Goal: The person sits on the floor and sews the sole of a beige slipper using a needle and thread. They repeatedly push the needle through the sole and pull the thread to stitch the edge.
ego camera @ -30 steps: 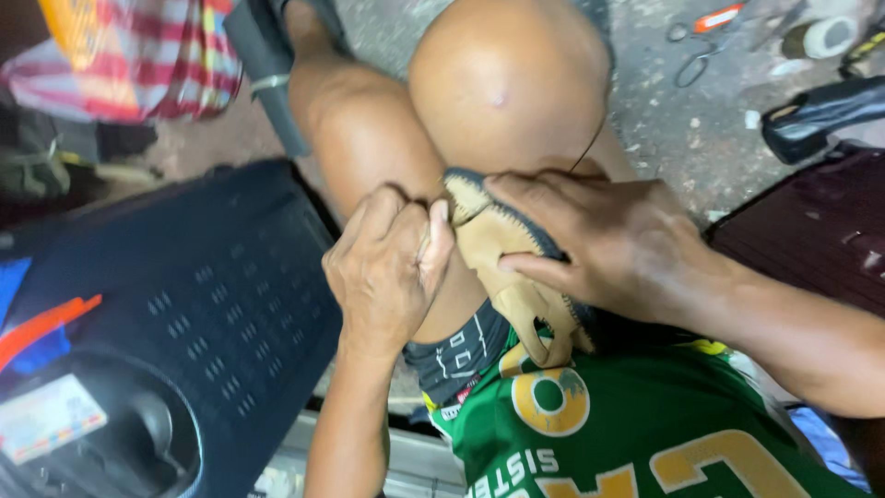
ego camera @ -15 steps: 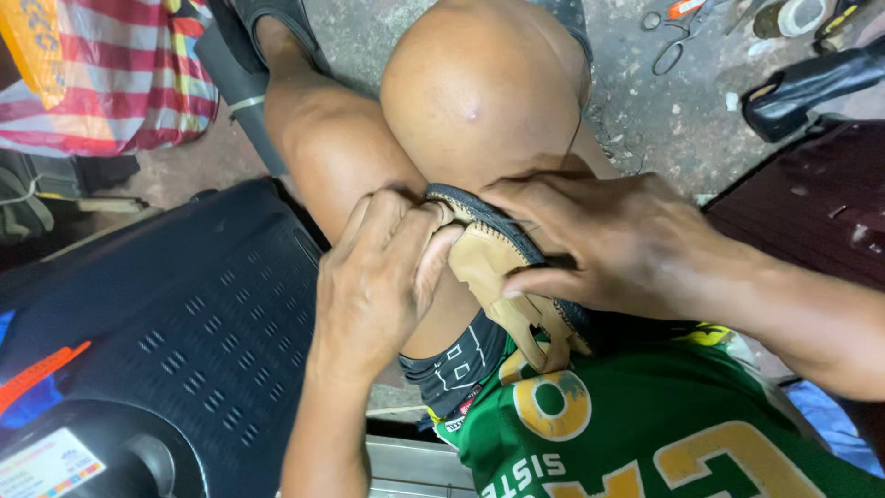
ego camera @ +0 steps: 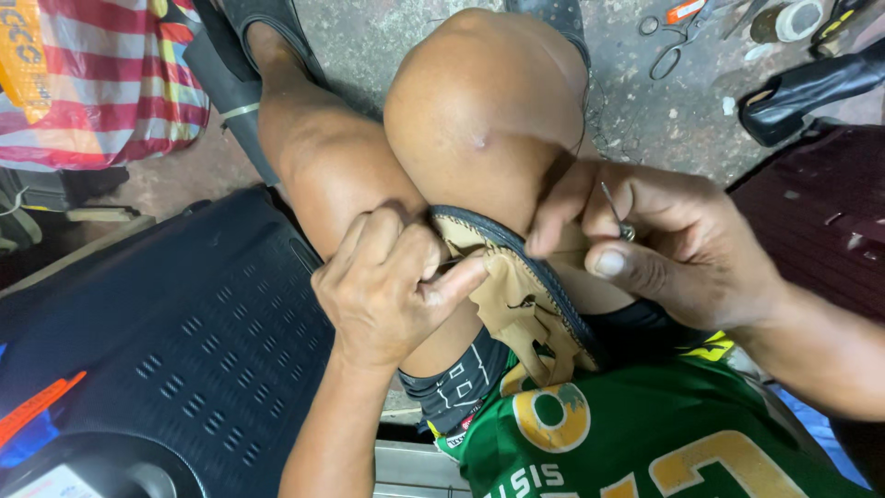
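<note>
On knee, left hand (ego camera: 387,295) gripping tan shoe upper (ego camera: 516,295)

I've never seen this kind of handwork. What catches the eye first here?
At centre, the left hand pinches a tan leather piece with a dark edge against the bare knee. The right hand holds a thin metal needle beside it. Scissors lie on the ground, top right.

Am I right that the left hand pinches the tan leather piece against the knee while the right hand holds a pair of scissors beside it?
Not quite. In the head view the right hand holds a thin metal needle, not scissors; a pair of scissors lies on the ground beyond the knee. The rest stands: the left hand pinches the tan leather piece against the knee.
</note>
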